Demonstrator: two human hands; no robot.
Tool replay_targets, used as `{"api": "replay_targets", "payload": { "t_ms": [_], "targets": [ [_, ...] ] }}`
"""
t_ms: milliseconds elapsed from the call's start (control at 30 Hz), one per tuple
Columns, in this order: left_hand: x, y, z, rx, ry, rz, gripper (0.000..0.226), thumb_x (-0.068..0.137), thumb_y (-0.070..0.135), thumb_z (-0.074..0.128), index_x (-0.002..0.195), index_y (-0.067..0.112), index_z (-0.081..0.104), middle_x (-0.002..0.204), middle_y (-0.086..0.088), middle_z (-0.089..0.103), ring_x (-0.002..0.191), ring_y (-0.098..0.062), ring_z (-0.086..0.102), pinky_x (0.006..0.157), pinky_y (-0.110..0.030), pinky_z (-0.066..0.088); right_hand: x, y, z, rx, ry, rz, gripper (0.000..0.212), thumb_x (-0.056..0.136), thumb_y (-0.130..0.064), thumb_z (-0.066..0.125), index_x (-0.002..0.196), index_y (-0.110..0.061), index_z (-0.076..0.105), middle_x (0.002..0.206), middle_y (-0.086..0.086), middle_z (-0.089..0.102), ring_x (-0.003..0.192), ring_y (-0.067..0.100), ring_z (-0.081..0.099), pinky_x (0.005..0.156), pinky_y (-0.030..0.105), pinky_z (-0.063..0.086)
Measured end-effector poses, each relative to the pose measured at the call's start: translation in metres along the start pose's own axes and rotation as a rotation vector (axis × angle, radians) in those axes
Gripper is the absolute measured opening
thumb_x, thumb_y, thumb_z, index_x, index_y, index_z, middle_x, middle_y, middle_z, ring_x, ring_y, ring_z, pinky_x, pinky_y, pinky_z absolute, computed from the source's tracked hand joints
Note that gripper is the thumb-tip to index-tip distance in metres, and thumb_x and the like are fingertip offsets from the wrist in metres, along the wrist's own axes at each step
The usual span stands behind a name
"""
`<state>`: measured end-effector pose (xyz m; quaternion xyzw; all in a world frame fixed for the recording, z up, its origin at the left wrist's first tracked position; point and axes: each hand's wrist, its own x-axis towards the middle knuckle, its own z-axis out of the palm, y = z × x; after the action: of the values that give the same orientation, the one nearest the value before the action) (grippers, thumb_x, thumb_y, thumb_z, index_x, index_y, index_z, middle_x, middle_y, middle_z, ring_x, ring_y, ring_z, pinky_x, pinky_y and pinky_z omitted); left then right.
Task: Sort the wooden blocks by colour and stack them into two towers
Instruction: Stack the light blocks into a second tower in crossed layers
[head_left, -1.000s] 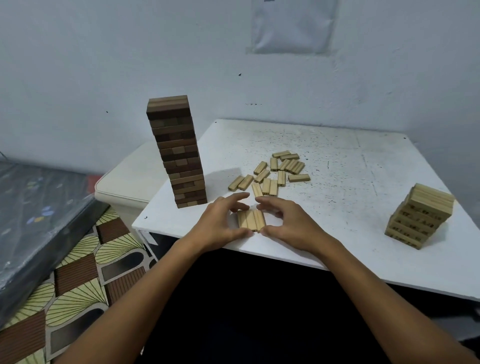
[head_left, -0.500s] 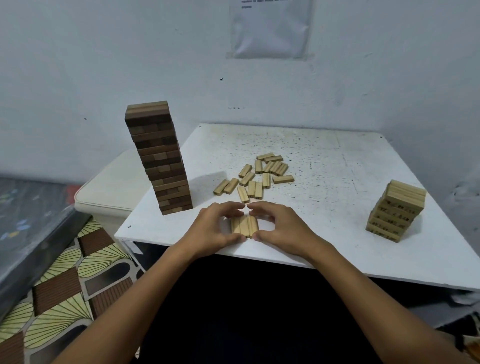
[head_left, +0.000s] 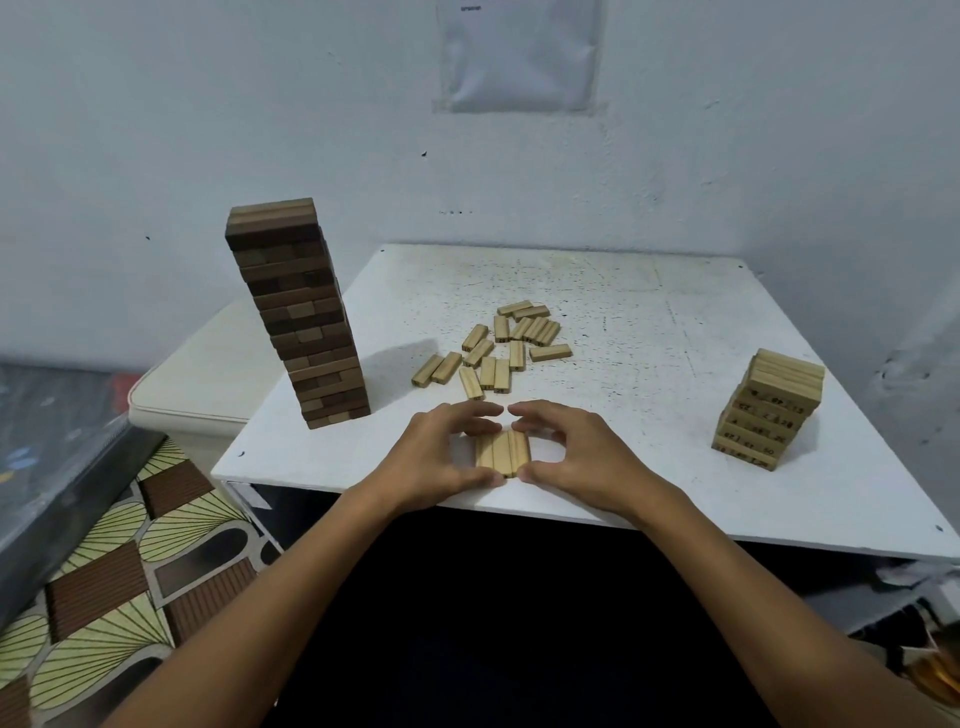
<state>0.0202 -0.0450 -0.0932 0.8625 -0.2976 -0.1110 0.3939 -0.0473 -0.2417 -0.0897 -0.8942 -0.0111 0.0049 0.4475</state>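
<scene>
Counter (head_left: 649, 322): white, speckled square top, its near edge running across the lower middle of the head view.
Dark tower (head_left: 298, 312): tall stack of dark brown blocks at about 10 o'clock on the counter, near its left edge, leaning slightly to the left at the top.
Light tower (head_left: 769, 410): shorter stack of pale blocks at about 3 o'clock, near the right edge, well apart from the dark tower; dark numbers show on the block ends.
Loose blocks (head_left: 506, 348): a scatter of pale blocks lying flat around the counter's centre, just beyond the hands, some side by side, some askew.
Block row (head_left: 502, 453): a few pale blocks lying flat, side by side and touching, at 6 o'clock close to the near edge; exact count hard to tell.
Left hand (head_left: 444, 454): fingers curled round the row's left side, thumb at its near end and fingertips at its far end, clamped on the row.
Right hand (head_left: 574, 452): mirrors the left on the row's right side, thumb at the near end, fingers arched over the far end, gripping the row.
Hands together: index fingertips nearly meet above the row's far end.
Low white surface (head_left: 202, 379): cream top beside the counter at 9 o'clock, behind the dark tower.
Floor (head_left: 104, 597): patterned in brown and yellow-green, lower left.
Wall sheet (head_left: 519, 52): pale sheet on the wall at 12 o'clock.
</scene>
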Motion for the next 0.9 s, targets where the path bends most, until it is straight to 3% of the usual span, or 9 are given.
{"api": "replay_targets", "payload": {
  "t_ms": [100, 200, 500, 700, 900],
  "targets": [
    [0.0012, 0.0017, 0.0010, 0.000, -0.004, 0.014, 0.069, 0.067, 0.027, 0.088, 0.125, 0.039, 0.053, 0.121, 0.012, 0.067, 0.117, 0.004, 0.056, 0.102, -0.022, 0.039, -0.0021, 0.0001, -0.0021, -0.030, 0.002, -0.001, 0.065, 0.074, -0.017, 0.078, 0.132, -0.035, 0.054, 0.124, -0.009, 0.064, 0.119, 0.002, 0.054, 0.107, 0.034, 0.042],
    [0.0009, 0.0029, 0.0008, 0.019, -0.021, 0.024, 0.072, 0.067, 0.027, 0.088, 0.131, 0.031, 0.054, 0.125, 0.012, 0.064, 0.113, 0.007, 0.054, 0.092, -0.006, 0.036, -0.0036, -0.0006, -0.0035, -0.064, -0.011, -0.007, 0.068, 0.075, -0.021, 0.077, 0.134, -0.040, 0.050, 0.128, -0.010, 0.060, 0.117, 0.001, 0.052, 0.104, 0.030, 0.042],
    [0.0036, -0.0026, -0.0033, 0.046, -0.025, 0.024, 0.079, 0.067, 0.039, 0.087, 0.132, 0.045, 0.043, 0.124, 0.018, 0.063, 0.123, -0.002, 0.051, 0.106, -0.030, 0.036, -0.0021, 0.0032, 0.0008, -0.081, -0.028, -0.007, 0.088, 0.071, -0.026, 0.081, 0.141, -0.048, 0.032, 0.130, -0.011, 0.058, 0.125, 0.003, 0.048, 0.102, 0.021, 0.035],
    [0.0053, -0.0055, -0.0019, 0.022, -0.018, 0.018, 0.079, 0.067, 0.035, 0.088, 0.133, 0.040, 0.046, 0.118, 0.016, 0.066, 0.120, -0.002, 0.054, 0.107, -0.029, 0.036, -0.0002, 0.0012, 0.0027, -0.091, -0.025, -0.026, 0.087, 0.073, -0.026, 0.080, 0.142, -0.046, 0.032, 0.125, -0.013, 0.061, 0.124, 0.006, 0.048, 0.101, 0.022, 0.036],
    [0.0072, -0.0052, -0.0005, -0.025, -0.005, 0.045, 0.078, 0.060, 0.034, 0.090, 0.125, 0.043, 0.047, 0.108, 0.017, 0.070, 0.113, 0.005, 0.057, 0.097, -0.019, 0.037, 0.0012, 0.0000, 0.0034, -0.072, -0.001, -0.050, 0.082, 0.069, -0.023, 0.080, 0.137, -0.043, 0.039, 0.114, -0.012, 0.063, 0.117, 0.007, 0.053, 0.099, 0.025, 0.041]
  ]
}}
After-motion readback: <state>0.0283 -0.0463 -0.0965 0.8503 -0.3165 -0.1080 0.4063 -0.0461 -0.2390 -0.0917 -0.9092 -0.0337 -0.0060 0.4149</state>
